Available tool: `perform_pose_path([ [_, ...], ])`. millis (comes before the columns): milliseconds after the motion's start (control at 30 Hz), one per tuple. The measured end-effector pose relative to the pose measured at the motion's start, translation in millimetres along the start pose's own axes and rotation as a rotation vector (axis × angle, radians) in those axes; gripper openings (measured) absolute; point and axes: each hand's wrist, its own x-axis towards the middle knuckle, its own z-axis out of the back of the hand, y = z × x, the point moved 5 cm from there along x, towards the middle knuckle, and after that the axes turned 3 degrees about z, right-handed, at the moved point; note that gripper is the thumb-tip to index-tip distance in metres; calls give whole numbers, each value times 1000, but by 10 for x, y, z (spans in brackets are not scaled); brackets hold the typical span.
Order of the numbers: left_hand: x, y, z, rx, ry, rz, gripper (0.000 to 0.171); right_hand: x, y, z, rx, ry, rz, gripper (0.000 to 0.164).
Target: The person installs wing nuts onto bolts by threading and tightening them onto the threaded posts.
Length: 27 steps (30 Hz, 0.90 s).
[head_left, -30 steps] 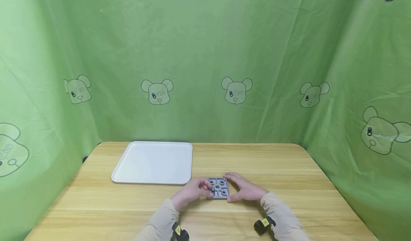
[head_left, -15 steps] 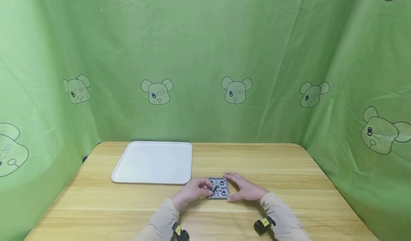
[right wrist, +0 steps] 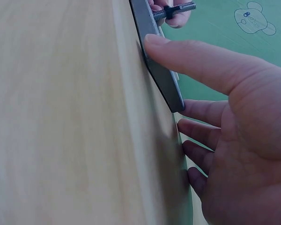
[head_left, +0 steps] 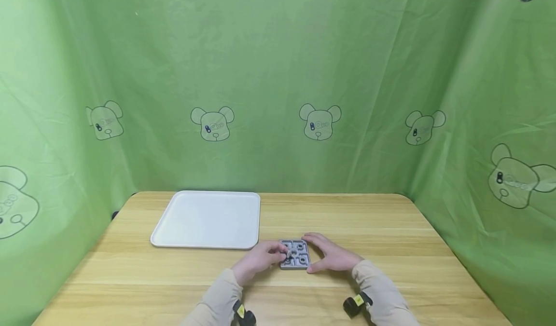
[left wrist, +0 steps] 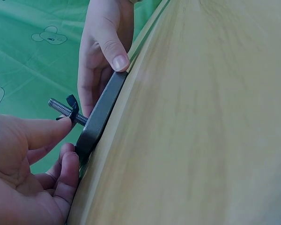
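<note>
A square grey metal plate with round holes lies flat on the table. A threaded bolt stands up from its left part, with a dark wing nut partway along the thread. My left hand is at the wing nut, its thumb and a finger pinching it; the other fingers curl beside the plate's edge. My right hand holds the plate's right side, thumb on the near edge and fingers toward the far corner, as the right wrist view also shows. The bolt's lower end is hidden.
A white rectangular tray lies on the wooden table at the back left. Green curtains with bear-head prints hang behind and at both sides. Each sleeve carries a black wrist camera.
The wing nut has turned between my left fingers, and the left thumb and fingers have shifted slightly. The plate and my right hand have stayed in place.
</note>
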Motion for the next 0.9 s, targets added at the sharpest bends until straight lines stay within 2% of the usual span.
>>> perform_pose_path([
  [200, 5, 7, -9, -12, 5, 7, 17, 1, -22, -6, -17, 1, 4, 95],
  [467, -14, -2, 10, -102, 2, 12, 30, 5, -50, -16, -13, 11, 0, 95],
  [667, -5, 5, 13, -77, -16, 7, 25, 15, -71, -19, -6, 7, -5, 95],
  [900, 18, -1, 30, -55, -1, 9, 24, 29, -67, -20, -14, 4, -3, 95],
])
